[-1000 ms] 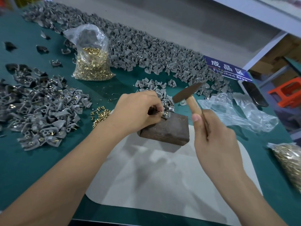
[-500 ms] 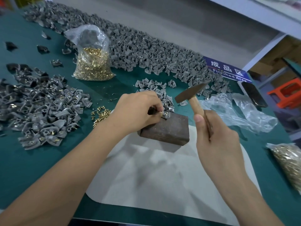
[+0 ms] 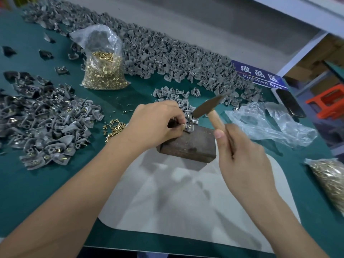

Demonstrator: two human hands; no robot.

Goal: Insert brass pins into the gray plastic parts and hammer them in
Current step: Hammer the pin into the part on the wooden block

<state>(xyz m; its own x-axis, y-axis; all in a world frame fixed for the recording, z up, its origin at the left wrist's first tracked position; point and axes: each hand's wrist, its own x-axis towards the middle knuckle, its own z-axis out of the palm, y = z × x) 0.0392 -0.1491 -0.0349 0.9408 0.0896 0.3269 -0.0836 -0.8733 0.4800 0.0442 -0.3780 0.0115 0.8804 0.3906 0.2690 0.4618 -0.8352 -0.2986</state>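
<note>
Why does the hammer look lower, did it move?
Yes. The brown-headed wooden hammer in the right hand has swung down and left, closer to the dark brown metal block, which stayed put.

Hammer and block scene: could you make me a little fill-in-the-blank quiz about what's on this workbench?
1. The right hand grips a hammer by its ____ handle.
2. The left hand holds a gray part on a dark ____.
3. The clear bag behind the left hand holds ____ pins.

Missing words: wooden; block; brass
</note>
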